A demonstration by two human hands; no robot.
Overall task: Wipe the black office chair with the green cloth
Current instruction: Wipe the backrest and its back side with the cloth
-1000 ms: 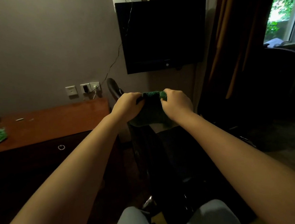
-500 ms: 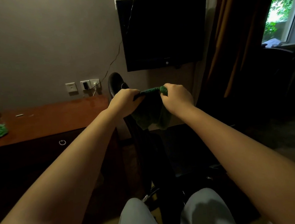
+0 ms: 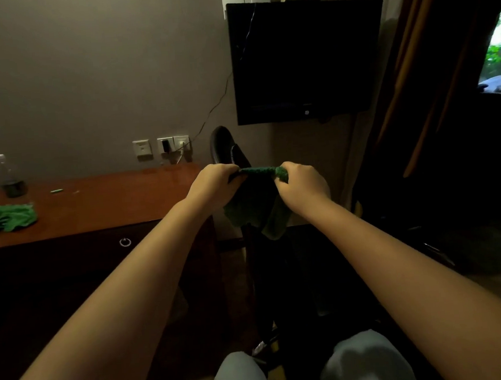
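Observation:
The black office chair (image 3: 225,149) stands in front of me, seen edge-on, its rounded top above my hands and its dark back dropping toward my knees. A green cloth (image 3: 255,210) is draped over the chair's edge, its top stretched into a tight band. My left hand (image 3: 213,186) grips the left end of that band. My right hand (image 3: 302,184) grips the right end. The cloth's lower folds hang between my wrists. The chair's seat and base are lost in shadow.
A brown wooden desk (image 3: 94,205) with a ring-pull drawer stands at the left, touching the chair. On it lie a second green cloth (image 3: 4,219) and a clear bottle (image 3: 8,176). A black television (image 3: 305,59) hangs on the wall. Dark curtains (image 3: 433,85) hang at the right.
The cloth's top edge has been pulled tighter between my hands. More of the chair's rounded top shows above my left hand as the chair back tilted or my view shifted.

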